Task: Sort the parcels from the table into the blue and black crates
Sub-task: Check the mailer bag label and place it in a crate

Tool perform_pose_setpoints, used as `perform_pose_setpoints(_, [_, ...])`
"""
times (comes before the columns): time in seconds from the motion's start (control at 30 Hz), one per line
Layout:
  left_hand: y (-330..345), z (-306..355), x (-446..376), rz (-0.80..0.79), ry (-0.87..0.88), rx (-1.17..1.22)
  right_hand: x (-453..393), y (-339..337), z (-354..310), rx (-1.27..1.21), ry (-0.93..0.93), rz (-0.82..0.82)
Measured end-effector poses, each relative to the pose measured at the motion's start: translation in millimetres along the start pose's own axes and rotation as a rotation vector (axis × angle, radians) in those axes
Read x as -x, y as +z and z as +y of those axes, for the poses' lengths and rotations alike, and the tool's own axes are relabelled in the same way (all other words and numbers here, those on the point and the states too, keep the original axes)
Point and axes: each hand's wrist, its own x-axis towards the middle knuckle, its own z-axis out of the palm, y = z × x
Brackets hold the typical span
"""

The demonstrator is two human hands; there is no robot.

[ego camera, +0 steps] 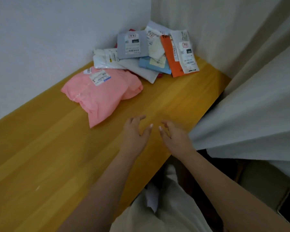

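Head view — puffy pink parcel (102, 92), labelled.

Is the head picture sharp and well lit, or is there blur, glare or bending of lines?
Head view: dim, even light, no hard shadows. Both hands, left and right, look slightly soft. The labels on the pink parcel and orange parcel are too blurred to read. A faint sheen lies on the table, whose edges bow from the wide lens.

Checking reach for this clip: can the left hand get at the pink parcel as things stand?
Probably yes: the left hand hovers open over bare table, with nothing between it and the pink parcel.
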Motion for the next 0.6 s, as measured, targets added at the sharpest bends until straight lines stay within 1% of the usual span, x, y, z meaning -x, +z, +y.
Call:
perform_pose_setpoints(0.13, [-3, -18, -12, 0.065, -0.078, -0.005, -38, 7, -3, -0.028, -0.057, -0.089])
perform_pose_setpoints(0.23, [-3, -20, -39, 0.13, -0.112, -0.023, -69, 3, -1, -0.04, -0.092, -0.097])
perform_pose_setpoints(0.33, [6, -11, -68, 0.185, -0.121, -0.036, -107, -7, 6, -0.077, -0.116, -0.099])
perform_pose_setpoints(0.43, [23, 0, -100, 0.216, -0.169, -0.041, -153, -23, 15, -0.079, -0.152, -0.106])
perform_pose_setpoints(0.6, [46, 33, -169, 0.252, -0.222, -0.077, -244, -72, 31, -0.063, -0.185, -0.154])
